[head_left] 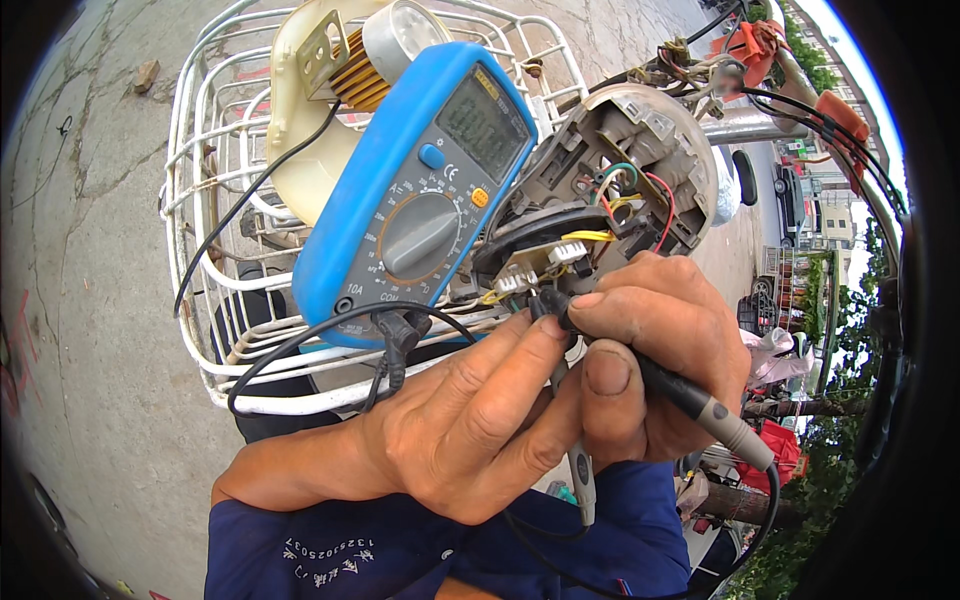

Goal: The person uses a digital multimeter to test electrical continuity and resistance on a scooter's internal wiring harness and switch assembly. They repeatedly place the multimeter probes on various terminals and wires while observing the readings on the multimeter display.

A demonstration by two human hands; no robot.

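Note:
My left hand is closed around a test probe, whose grey end sticks out below the fingers. My right hand grips a second black test probe with a grey end. Both tips come together at white connectors on a small circuit board; exact contact is hidden by my fingers. The board sits in a round black part beside an opened grey housing with red, yellow and green wires. Left of it, a blue multimeter lies tilted, its black lead plugged in.
Under the multimeter is a white wire basket holding a cream plastic shell and a copper-coloured finned part. A handlebar with loose cables and orange wrapping is at upper right. Cracked concrete spreads at left.

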